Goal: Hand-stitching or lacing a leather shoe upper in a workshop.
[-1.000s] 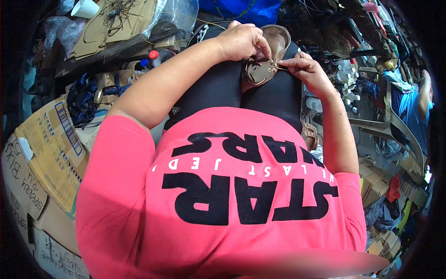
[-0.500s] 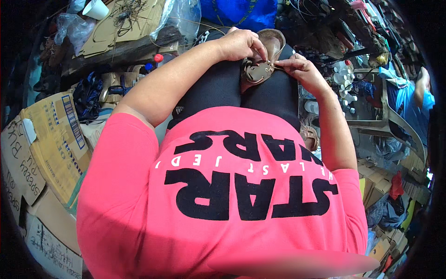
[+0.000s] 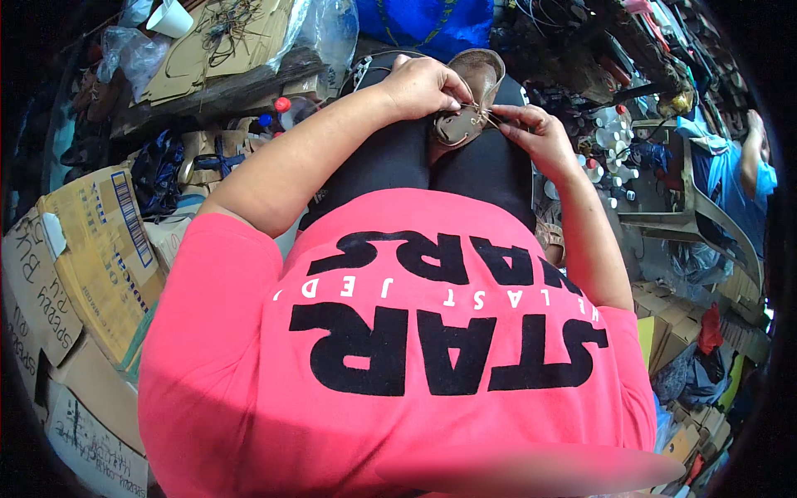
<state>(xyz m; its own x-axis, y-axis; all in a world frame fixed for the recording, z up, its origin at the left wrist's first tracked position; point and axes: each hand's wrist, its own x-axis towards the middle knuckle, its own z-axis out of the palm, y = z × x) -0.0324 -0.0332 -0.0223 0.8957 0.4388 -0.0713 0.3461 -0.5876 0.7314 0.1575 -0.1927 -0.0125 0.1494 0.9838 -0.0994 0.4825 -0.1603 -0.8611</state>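
A brown shoe (image 3: 452,129) lies across my lap between my thighs, its heel opening turned away from me. Thin light-tan lace (image 3: 480,111) is threaded at its front, partly looped and crossed there. My left hand (image 3: 423,86) is closed at the shoe's left side, thumb and forefinger pinching lace beside the eyelets. On the other side, my right hand (image 3: 536,134) pinches a strand of the lace, which runs taut from the shoe to its fingertips. The fingertips partly cover the lace ends.
Cardboard sheets with a tangle of cords (image 3: 228,33) lie at the far left, near a white cup (image 3: 170,18). A blue bag (image 3: 432,25) stands beyond my knees. White bottles (image 3: 614,153) and a grey plastic chair (image 3: 706,212) are at the right, beside another person's arm. Boxes (image 3: 104,249) stand at the left.
My left hand has shifted slightly left, away from the lace crossing. My right hand stays near the same place, its fingers tilted a little differently. The shoe has moved only slightly.
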